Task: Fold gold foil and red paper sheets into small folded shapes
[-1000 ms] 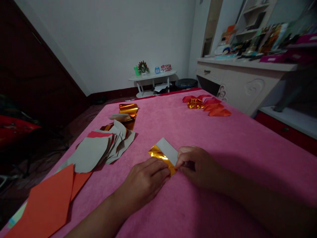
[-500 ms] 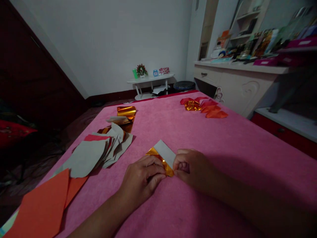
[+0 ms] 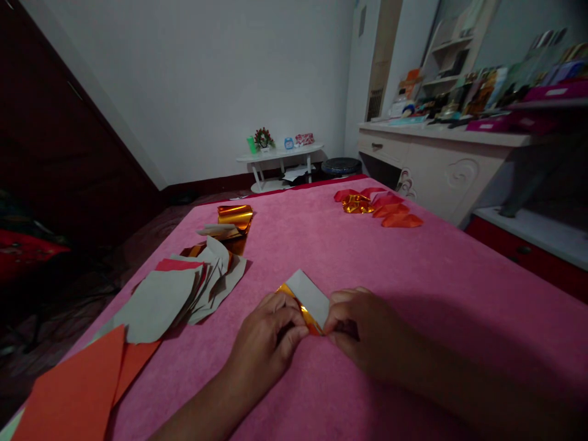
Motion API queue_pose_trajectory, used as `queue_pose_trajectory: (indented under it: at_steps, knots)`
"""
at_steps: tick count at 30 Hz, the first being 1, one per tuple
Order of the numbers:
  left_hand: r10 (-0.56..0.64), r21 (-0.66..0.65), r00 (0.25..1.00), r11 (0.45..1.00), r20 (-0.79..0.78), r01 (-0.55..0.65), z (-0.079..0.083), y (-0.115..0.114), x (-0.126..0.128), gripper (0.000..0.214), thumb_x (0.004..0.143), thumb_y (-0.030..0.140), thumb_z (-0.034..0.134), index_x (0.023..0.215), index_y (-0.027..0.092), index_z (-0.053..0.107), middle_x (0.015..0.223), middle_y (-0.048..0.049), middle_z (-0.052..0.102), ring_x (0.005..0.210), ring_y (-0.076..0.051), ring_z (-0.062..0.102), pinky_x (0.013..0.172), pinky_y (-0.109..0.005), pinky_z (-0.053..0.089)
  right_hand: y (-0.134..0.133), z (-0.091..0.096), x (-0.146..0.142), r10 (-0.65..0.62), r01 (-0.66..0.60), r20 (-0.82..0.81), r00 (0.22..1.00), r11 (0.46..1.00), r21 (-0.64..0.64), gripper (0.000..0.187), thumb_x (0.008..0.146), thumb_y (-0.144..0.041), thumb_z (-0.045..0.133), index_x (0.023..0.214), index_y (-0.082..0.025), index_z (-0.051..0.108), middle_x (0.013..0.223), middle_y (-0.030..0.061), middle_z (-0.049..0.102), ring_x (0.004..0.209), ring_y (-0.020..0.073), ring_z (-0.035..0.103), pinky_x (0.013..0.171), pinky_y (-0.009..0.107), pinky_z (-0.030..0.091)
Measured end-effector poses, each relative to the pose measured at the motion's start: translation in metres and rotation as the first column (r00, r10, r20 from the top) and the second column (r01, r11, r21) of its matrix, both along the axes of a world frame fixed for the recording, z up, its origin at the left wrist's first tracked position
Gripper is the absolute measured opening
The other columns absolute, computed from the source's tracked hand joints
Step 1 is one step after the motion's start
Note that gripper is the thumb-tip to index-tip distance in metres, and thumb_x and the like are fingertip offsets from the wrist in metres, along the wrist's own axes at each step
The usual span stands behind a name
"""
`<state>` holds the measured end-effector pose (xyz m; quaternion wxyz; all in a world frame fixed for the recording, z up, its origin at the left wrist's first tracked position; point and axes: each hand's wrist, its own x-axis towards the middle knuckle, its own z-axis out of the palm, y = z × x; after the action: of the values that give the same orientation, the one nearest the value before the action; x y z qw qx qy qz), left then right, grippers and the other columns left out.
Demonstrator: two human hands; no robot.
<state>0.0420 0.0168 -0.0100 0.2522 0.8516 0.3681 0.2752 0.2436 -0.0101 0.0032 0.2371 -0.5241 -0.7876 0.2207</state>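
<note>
A small sheet of foil paper (image 3: pixel 312 295) lies on the pink cloth in front of me, its pale grey back up and a shiny gold strip folded over along the left edge. My left hand (image 3: pixel 276 324) presses on the gold strip, with thumb and fingers closed at its lower part. At the near right corner my right hand (image 3: pixel 353 321) pinches the paper's edge between thumb and curled fingers. Both hands hide parts of the sheet's edges.
Left of my hands lie a pile of grey-backed sheets (image 3: pixel 160 300), orange paper (image 3: pixel 73 386) and curled gold foil (image 3: pixel 235 215). Folded red and orange pieces (image 3: pixel 397 214) sit at the far right, beside a gold folded piece (image 3: pixel 356 204). A dresser (image 3: pixel 436 147) stands beyond.
The view has tilted up slightly, so everything sits a little lower. My left fingers have drawn in along the gold strip; my right hand keeps its pinch at the corner.
</note>
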Motion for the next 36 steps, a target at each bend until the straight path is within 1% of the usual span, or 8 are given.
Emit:
queue_pose_trajectory:
  at_steps: [4, 7, 9, 16, 23, 29, 36]
  knots:
    - [0.043, -0.051, 0.999, 0.998, 0.029, -0.042, -0.002, 0.003, 0.002, 0.014, 0.083, 0.020, 0.058, 0.069, 0.018, 0.058, 0.082, -0.0029, 0.058, 0.082, -0.017, 0.054, 0.072, -0.030, 0.043, 0.000, 0.001, -0.002, -0.021, 0.021, -0.005, 1.000, 1.000, -0.014, 0.012, 0.065, -0.009, 0.059, 0.061, -0.020, 0.063, 0.064, -0.0032, 0.058, 0.062, 0.0112, 0.048, 0.064, 0.027, 0.030]
    - [0.063, -0.062, 0.997, 0.996, 0.034, -0.061, -0.002, 0.003, 0.003, 0.014, 0.082, 0.017, 0.059, 0.067, 0.017, 0.056, 0.081, -0.0027, 0.058, 0.081, -0.017, 0.054, 0.072, -0.030, 0.043, 0.002, 0.001, -0.005, -0.044, 0.044, -0.006, 0.999, 0.999, -0.032, 0.009, 0.066, -0.013, 0.063, 0.059, -0.020, 0.061, 0.064, -0.0036, 0.058, 0.063, 0.0111, 0.048, 0.065, 0.027, 0.029]
    - [0.064, -0.060, 0.997, 0.996, 0.037, -0.062, -0.001, 0.003, 0.004, 0.015, 0.081, 0.016, 0.058, 0.067, 0.017, 0.055, 0.081, -0.0026, 0.057, 0.081, -0.017, 0.054, 0.072, -0.031, 0.043, 0.003, 0.001, -0.006, -0.056, 0.056, -0.002, 0.998, 0.998, -0.020, 0.010, 0.066, -0.014, 0.063, 0.058, -0.019, 0.059, 0.063, -0.0038, 0.058, 0.063, 0.0109, 0.048, 0.065, 0.027, 0.028]
    - [0.051, -0.041, 0.998, 0.998, 0.046, -0.049, -0.002, 0.002, 0.005, 0.014, 0.080, 0.012, 0.053, 0.068, 0.018, 0.052, 0.078, -0.0028, 0.056, 0.079, -0.017, 0.052, 0.071, -0.030, 0.042, 0.000, -0.003, -0.011, -0.073, 0.072, 0.010, 0.997, 0.996, 0.057, 0.013, 0.065, -0.007, 0.056, 0.058, -0.018, 0.057, 0.059, -0.0034, 0.055, 0.058, 0.0105, 0.044, 0.061, 0.028, 0.025]
    - [0.056, -0.063, 0.997, 0.997, 0.060, -0.052, 0.001, 0.002, 0.005, 0.015, 0.081, 0.013, 0.052, 0.067, 0.018, 0.054, 0.078, -0.0030, 0.056, 0.079, -0.017, 0.053, 0.070, -0.029, 0.043, 0.002, -0.008, -0.013, -0.092, 0.089, 0.039, 0.995, 0.994, 0.069, 0.013, 0.069, -0.011, 0.056, 0.059, -0.018, 0.055, 0.061, -0.0022, 0.057, 0.060, 0.0117, 0.046, 0.062, 0.028, 0.025]
    - [0.088, -0.078, 0.995, 0.993, 0.047, -0.084, 0.000, 0.002, 0.008, 0.017, 0.080, 0.012, 0.054, 0.064, 0.017, 0.052, 0.077, -0.0024, 0.056, 0.079, -0.017, 0.053, 0.072, -0.031, 0.042, 0.001, -0.011, -0.015, -0.128, 0.121, 0.069, 0.989, 0.988, 0.094, 0.011, 0.069, -0.012, 0.057, 0.060, -0.018, 0.054, 0.062, -0.0013, 0.056, 0.061, 0.0121, 0.045, 0.063, 0.028, 0.025]
    - [0.136, -0.051, 0.991, 0.990, 0.011, -0.135, -0.001, 0.000, 0.010, 0.018, 0.077, 0.010, 0.055, 0.062, 0.017, 0.050, 0.076, -0.0028, 0.055, 0.078, -0.017, 0.052, 0.070, -0.031, 0.041, 0.002, -0.013, -0.015, -0.134, 0.126, 0.069, 0.989, 0.986, 0.112, 0.012, 0.069, -0.013, 0.058, 0.061, -0.018, 0.053, 0.061, -0.0020, 0.055, 0.060, 0.0118, 0.044, 0.062, 0.028, 0.024]
